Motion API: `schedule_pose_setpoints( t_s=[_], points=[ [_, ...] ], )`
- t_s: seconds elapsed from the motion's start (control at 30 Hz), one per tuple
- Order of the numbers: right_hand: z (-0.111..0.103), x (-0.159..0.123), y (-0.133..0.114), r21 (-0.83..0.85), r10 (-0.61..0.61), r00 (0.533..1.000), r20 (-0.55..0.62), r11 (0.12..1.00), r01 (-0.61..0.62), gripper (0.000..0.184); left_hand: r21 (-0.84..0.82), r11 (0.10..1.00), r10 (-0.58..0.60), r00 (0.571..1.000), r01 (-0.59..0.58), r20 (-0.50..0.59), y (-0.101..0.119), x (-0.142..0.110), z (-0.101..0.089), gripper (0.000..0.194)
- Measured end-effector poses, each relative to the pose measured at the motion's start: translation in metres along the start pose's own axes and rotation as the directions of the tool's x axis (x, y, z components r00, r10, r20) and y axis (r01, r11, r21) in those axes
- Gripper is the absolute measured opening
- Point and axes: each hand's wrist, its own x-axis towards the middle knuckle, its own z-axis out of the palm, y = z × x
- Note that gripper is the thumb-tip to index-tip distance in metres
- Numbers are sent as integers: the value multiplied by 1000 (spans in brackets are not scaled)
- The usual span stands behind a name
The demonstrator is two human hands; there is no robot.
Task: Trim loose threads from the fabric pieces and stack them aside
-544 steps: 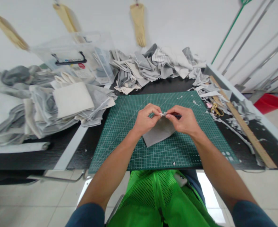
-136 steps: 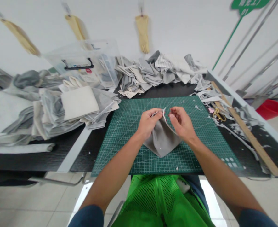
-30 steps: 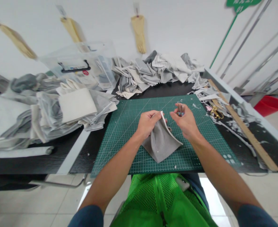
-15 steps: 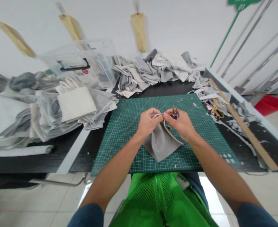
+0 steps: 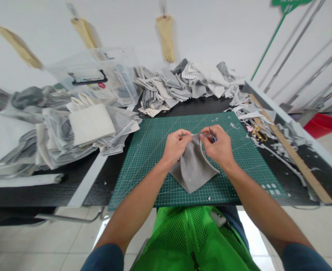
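A piece of grey cloth (image 5: 195, 169) with a pale edge hangs between my hands, its lower corner resting on the green cutting mat (image 5: 143, 158). My left hand (image 5: 175, 146) is closed, pinching the cloth's top edge between thumb and fingers. Closed as well, my right hand (image 5: 218, 145) keeps small thread snips (image 5: 212, 135) in its palm, blades pointing up and away. The thumb and forefinger of that hand pinch the same top edge a little to the right. The stretch of edge between the two pinches is pulled straight. My fingers hide most of the snips' handles.
Piled fabric (image 5: 53, 131) covers the table's left side, beside a clear plastic box (image 5: 95, 79). More folded cloths (image 5: 179, 81) lie along the back. To the right are a wooden ruler (image 5: 292, 150), gold-handled scissors (image 5: 258, 134) and fabric scraps (image 5: 291, 131).
My right hand came in from the right with the snips and took the cloth's top edge. In the last half second it slid slightly right, and the snips' blades tilted. My left hand stayed put.
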Motion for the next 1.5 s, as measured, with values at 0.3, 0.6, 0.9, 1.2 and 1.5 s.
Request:
schedule_pose_setpoints(
  t_s=[0.3, 0.6, 0.9, 1.2, 1.5],
  points=[
    [2, -1, -6, -21, -100, 993, 61, 995, 101, 12, 48, 994, 95, 993, -98, 65, 6, -3, 3, 12],
    [0, 0, 0, 67, 104, 994, 44, 992, -107, 24, 71, 993, 93, 993, -98, 75, 6, -4, 2, 14],
    [-5, 3, 3, 119, 181, 979, -91, 978, -170, 37, 4, 1000, 30, 999, -30, -15, 2, -2, 0, 13],
    [6, -1, -3, 66, 102, 988, 118, 992, -110, 21, -20, 999, 33, 999, -33, 8, 3, -2, 0, 12],
    [0, 0, -6, 136, 134, 974, 184, 978, -161, 33, -81, 989, 131, 983, -122, 127, 7, -4, -2, 27]
  ],
)
